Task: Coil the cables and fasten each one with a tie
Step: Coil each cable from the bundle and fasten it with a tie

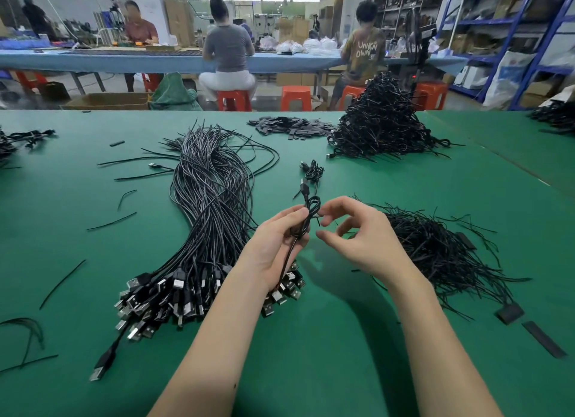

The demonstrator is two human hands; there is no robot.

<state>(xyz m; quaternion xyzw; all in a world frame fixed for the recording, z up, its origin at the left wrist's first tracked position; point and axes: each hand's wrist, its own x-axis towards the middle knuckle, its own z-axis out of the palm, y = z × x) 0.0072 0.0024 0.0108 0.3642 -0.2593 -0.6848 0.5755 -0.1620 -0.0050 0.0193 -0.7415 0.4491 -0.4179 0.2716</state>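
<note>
A green table [311, 339] spreads across the view. On it, left of centre, lies a long bundle of uncoiled USB cables [208, 205], plugs toward the person. At the far right rises a tall heap of coiled cables [382, 121]; nearer on the right is a loose pile of black wire ties [441, 248].

Both forearms reach forward above the table. The left hand [277, 245], palm turned inward, grips a small coiled cable [306, 217] upright between thumb and curled fingers. The right hand [357, 230] hovers just beside it, fingers bent; its fingertips pinch a thin tie [318, 220] at the coil's waist.
</note>
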